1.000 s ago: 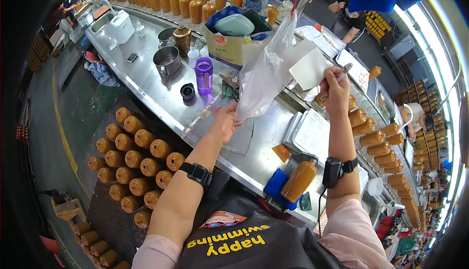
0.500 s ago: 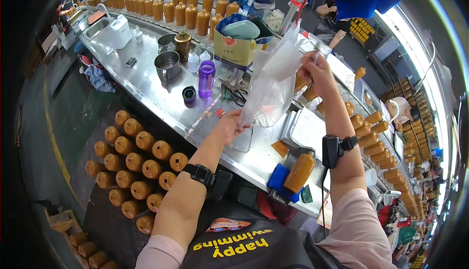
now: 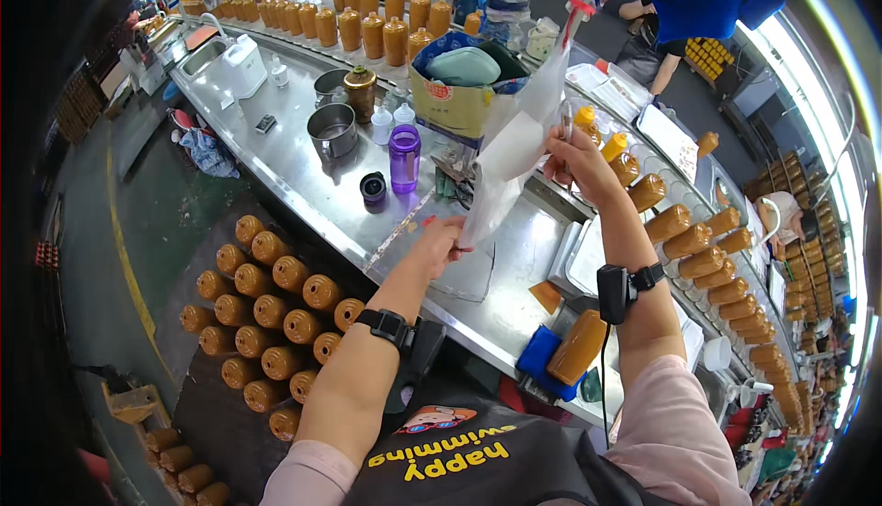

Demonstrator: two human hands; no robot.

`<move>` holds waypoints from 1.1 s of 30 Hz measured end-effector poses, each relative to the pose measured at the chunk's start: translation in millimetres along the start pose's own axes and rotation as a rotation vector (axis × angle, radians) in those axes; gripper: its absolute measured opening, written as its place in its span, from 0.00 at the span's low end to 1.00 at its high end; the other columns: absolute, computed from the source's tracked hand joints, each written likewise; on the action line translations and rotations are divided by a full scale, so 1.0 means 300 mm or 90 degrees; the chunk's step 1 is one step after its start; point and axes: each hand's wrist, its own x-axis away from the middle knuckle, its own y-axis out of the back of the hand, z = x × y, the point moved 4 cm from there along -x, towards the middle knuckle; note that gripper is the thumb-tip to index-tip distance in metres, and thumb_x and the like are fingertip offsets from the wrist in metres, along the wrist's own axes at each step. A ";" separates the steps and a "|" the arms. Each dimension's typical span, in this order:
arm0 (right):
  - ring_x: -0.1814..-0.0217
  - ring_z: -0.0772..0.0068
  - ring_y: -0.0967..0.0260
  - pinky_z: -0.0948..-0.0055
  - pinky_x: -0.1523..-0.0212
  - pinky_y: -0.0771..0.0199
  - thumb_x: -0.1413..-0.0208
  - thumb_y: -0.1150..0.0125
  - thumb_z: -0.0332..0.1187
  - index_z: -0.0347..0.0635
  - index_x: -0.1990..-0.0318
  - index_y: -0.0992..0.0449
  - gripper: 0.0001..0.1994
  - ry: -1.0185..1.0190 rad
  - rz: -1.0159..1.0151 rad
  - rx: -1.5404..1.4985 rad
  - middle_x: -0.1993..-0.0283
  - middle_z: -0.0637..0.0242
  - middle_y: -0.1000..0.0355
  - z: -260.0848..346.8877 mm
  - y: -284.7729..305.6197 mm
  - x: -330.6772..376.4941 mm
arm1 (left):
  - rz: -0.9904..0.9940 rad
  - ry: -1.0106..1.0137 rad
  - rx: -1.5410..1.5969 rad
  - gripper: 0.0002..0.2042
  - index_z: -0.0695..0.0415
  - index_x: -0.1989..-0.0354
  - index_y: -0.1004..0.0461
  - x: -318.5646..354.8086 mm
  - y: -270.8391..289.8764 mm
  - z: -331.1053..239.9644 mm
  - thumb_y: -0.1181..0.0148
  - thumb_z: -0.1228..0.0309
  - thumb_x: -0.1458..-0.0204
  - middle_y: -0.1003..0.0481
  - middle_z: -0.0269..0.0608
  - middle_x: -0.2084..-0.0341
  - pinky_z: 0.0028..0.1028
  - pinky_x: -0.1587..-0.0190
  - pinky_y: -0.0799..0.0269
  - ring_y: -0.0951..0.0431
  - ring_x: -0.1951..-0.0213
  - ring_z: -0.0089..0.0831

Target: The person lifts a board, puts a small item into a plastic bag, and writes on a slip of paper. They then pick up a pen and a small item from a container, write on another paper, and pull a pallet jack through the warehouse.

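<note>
1. A busy workshop here, brown bottles (image 3: 372,36) lined up at the far side, my steel bench (image 3: 285,157) below me.
2. The plastic bag (image 3: 487,208) hangs over the bench, between my hands, beside the cardboard box (image 3: 446,106).
3. My left hand (image 3: 443,240) pinches its lower corner: a light pull should hold it taut without tearing.
4. My right hand (image 3: 574,159) curls round a slim object (image 3: 567,122); whether it grips the white sheet (image 3: 511,146) too, I can't tell.
5. Best handle that sheet gently, no creases!

Clear room lay along the counter's (image 3: 285,159) left edge; further in, pot (image 3: 333,137), purple bottle (image 3: 404,159) and plastic bag (image 3: 491,201) barred passage.
</note>
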 end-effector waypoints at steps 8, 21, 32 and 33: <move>0.85 0.85 0.45 0.84 0.85 0.49 0.45 0.46 0.29 0.40 0.67 0.33 0.04 0.159 -0.190 0.080 0.80 0.74 0.40 -0.050 0.191 -0.068 | -0.094 -0.040 -0.246 0.15 0.58 0.52 0.29 -0.075 0.063 -0.073 0.53 0.70 0.48 0.29 0.32 0.62 0.18 0.71 0.38 0.29 0.69 0.22; 0.83 0.86 0.45 0.85 0.85 0.51 0.46 0.45 0.27 0.39 0.65 0.32 0.04 -0.113 -0.060 0.013 0.80 0.76 0.40 -0.614 0.045 -0.135 | -0.075 -0.019 -0.119 0.14 0.56 0.52 0.29 -0.185 0.186 0.077 0.51 0.67 0.45 0.30 0.30 0.68 0.17 0.69 0.39 0.31 0.68 0.20; 0.81 0.83 0.37 0.83 0.83 0.42 0.48 0.43 0.33 0.41 0.61 0.28 0.09 -0.265 0.038 -0.010 0.76 0.72 0.31 -0.844 0.176 -0.266 | -0.003 0.018 -0.021 0.17 0.63 0.50 0.33 -0.486 -0.001 0.155 0.50 0.73 0.49 0.27 0.39 0.60 0.26 0.55 0.32 0.27 0.58 0.26; 0.81 0.81 0.36 0.80 0.82 0.39 0.50 0.41 0.33 0.39 0.60 0.28 0.11 -0.285 -0.053 0.118 0.76 0.70 0.30 -0.892 0.290 -0.311 | -0.008 0.000 -0.020 0.16 0.64 0.51 0.33 -0.512 0.011 0.162 0.50 0.75 0.50 0.27 0.40 0.60 0.27 0.54 0.32 0.27 0.58 0.27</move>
